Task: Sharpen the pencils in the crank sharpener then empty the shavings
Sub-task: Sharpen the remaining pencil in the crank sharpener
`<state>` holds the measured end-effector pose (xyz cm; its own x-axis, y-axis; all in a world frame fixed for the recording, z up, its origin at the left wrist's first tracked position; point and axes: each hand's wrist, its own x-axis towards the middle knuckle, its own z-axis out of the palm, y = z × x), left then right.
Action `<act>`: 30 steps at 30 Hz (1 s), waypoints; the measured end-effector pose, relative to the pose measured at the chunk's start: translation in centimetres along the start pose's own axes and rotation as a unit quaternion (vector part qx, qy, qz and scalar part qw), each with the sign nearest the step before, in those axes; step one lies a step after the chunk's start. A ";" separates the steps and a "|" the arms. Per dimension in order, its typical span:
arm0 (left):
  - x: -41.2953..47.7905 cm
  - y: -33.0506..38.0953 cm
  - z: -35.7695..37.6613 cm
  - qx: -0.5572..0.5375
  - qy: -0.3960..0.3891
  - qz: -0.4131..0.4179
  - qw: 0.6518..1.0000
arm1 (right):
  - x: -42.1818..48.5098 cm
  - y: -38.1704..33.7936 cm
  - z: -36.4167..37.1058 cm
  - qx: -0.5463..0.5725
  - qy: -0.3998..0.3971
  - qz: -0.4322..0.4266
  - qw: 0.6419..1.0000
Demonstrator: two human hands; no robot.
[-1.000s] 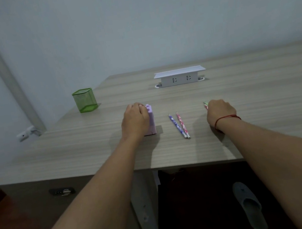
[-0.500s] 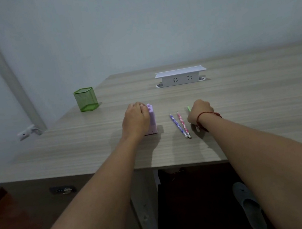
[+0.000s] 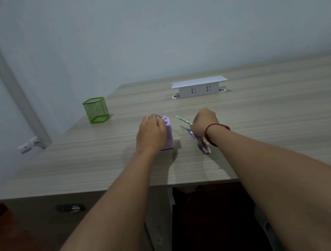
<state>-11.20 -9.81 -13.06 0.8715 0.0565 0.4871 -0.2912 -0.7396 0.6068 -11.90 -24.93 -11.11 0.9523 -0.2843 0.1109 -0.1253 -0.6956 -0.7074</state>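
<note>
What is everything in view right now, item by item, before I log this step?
table: 1, pale wood-grain, across the view.
crank sharpener: 1, lilac, on the table, centre.
green pencil: 1, green, held just right of the sharpener.
loose pencils: 2, blue and pink, flat on the table by the right wrist.
mesh cup: 1, green, table's far left.
socket box: 1, white, table's far centre.
slipper: 1, grey, floor under the table.
bracelet: 1, red, right wrist.
left grip: 1, bare hand, holds the sharpener.
right grip: 1, bare hand, holds the green pencil.
</note>
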 end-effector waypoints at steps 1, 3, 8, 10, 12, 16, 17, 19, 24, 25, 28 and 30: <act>0.0 -0.1 0.0 0.001 0.001 0.001 1.000 | 0.0 -0.1 0.1 -0.004 0.006 -0.001 1.000; 0.1 -0.1 0.1 0.001 0.002 0.005 1.000 | 0.0 0.0 0.0 -0.006 0.030 0.004 1.000; 0.0 0.1 0.1 0.000 0.005 0.010 1.000 | 0.0 1.4 -1.0 -0.021 0.083 0.026 0.996; 0.1 0.0 0.2 0.002 0.004 0.008 1.000 | -0.2 2.0 -1.2 -0.033 0.080 0.033 0.996; 0.3 -0.2 0.3 0.004 0.000 0.005 1.000 | -0.3 2.5 -1.2 -0.041 0.072 0.039 0.996; 0.9 -0.6 0.0 0.022 -0.027 0.014 0.999 | -0.5 2.8 -1.1 -0.045 0.046 0.027 0.998; 1.0 -0.7 -0.1 0.026 -0.030 0.015 0.999 | -0.5 2.6 -1.1 -0.053 0.037 0.009 0.998; 1.3 -1.0 -0.4 0.029 -0.032 0.020 0.999 | -0.6 2.1 -1.3 -0.083 0.024 -0.047 0.995; 1.5 -1.8 -1.2 0.043 -0.041 0.017 0.998 | -0.6 0.9 -1.4 -0.142 -0.012 -0.128 0.982; 1.5 -2.0 -1.3 0.044 -0.038 0.015 0.998 | -0.7 0.8 -1.3 -0.147 -0.018 -0.128 0.981; 1.5 -2.6 -1.7 0.032 -0.024 0.016 0.999 | -1.0 0.9 -1.0 -0.167 -0.027 -0.136 0.976; 1.5 -2.8 -1.8 0.027 -0.026 0.017 0.999 | -1.2 1.0 -1.0 -0.174 -0.035 -0.141 0.974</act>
<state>-9.83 -6.44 -12.87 0.8809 -0.0031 0.4733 -0.3007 -0.7760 0.5545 -13.40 -25.95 -11.27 0.9777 -0.0128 0.2094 0.0681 -0.9246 -0.3748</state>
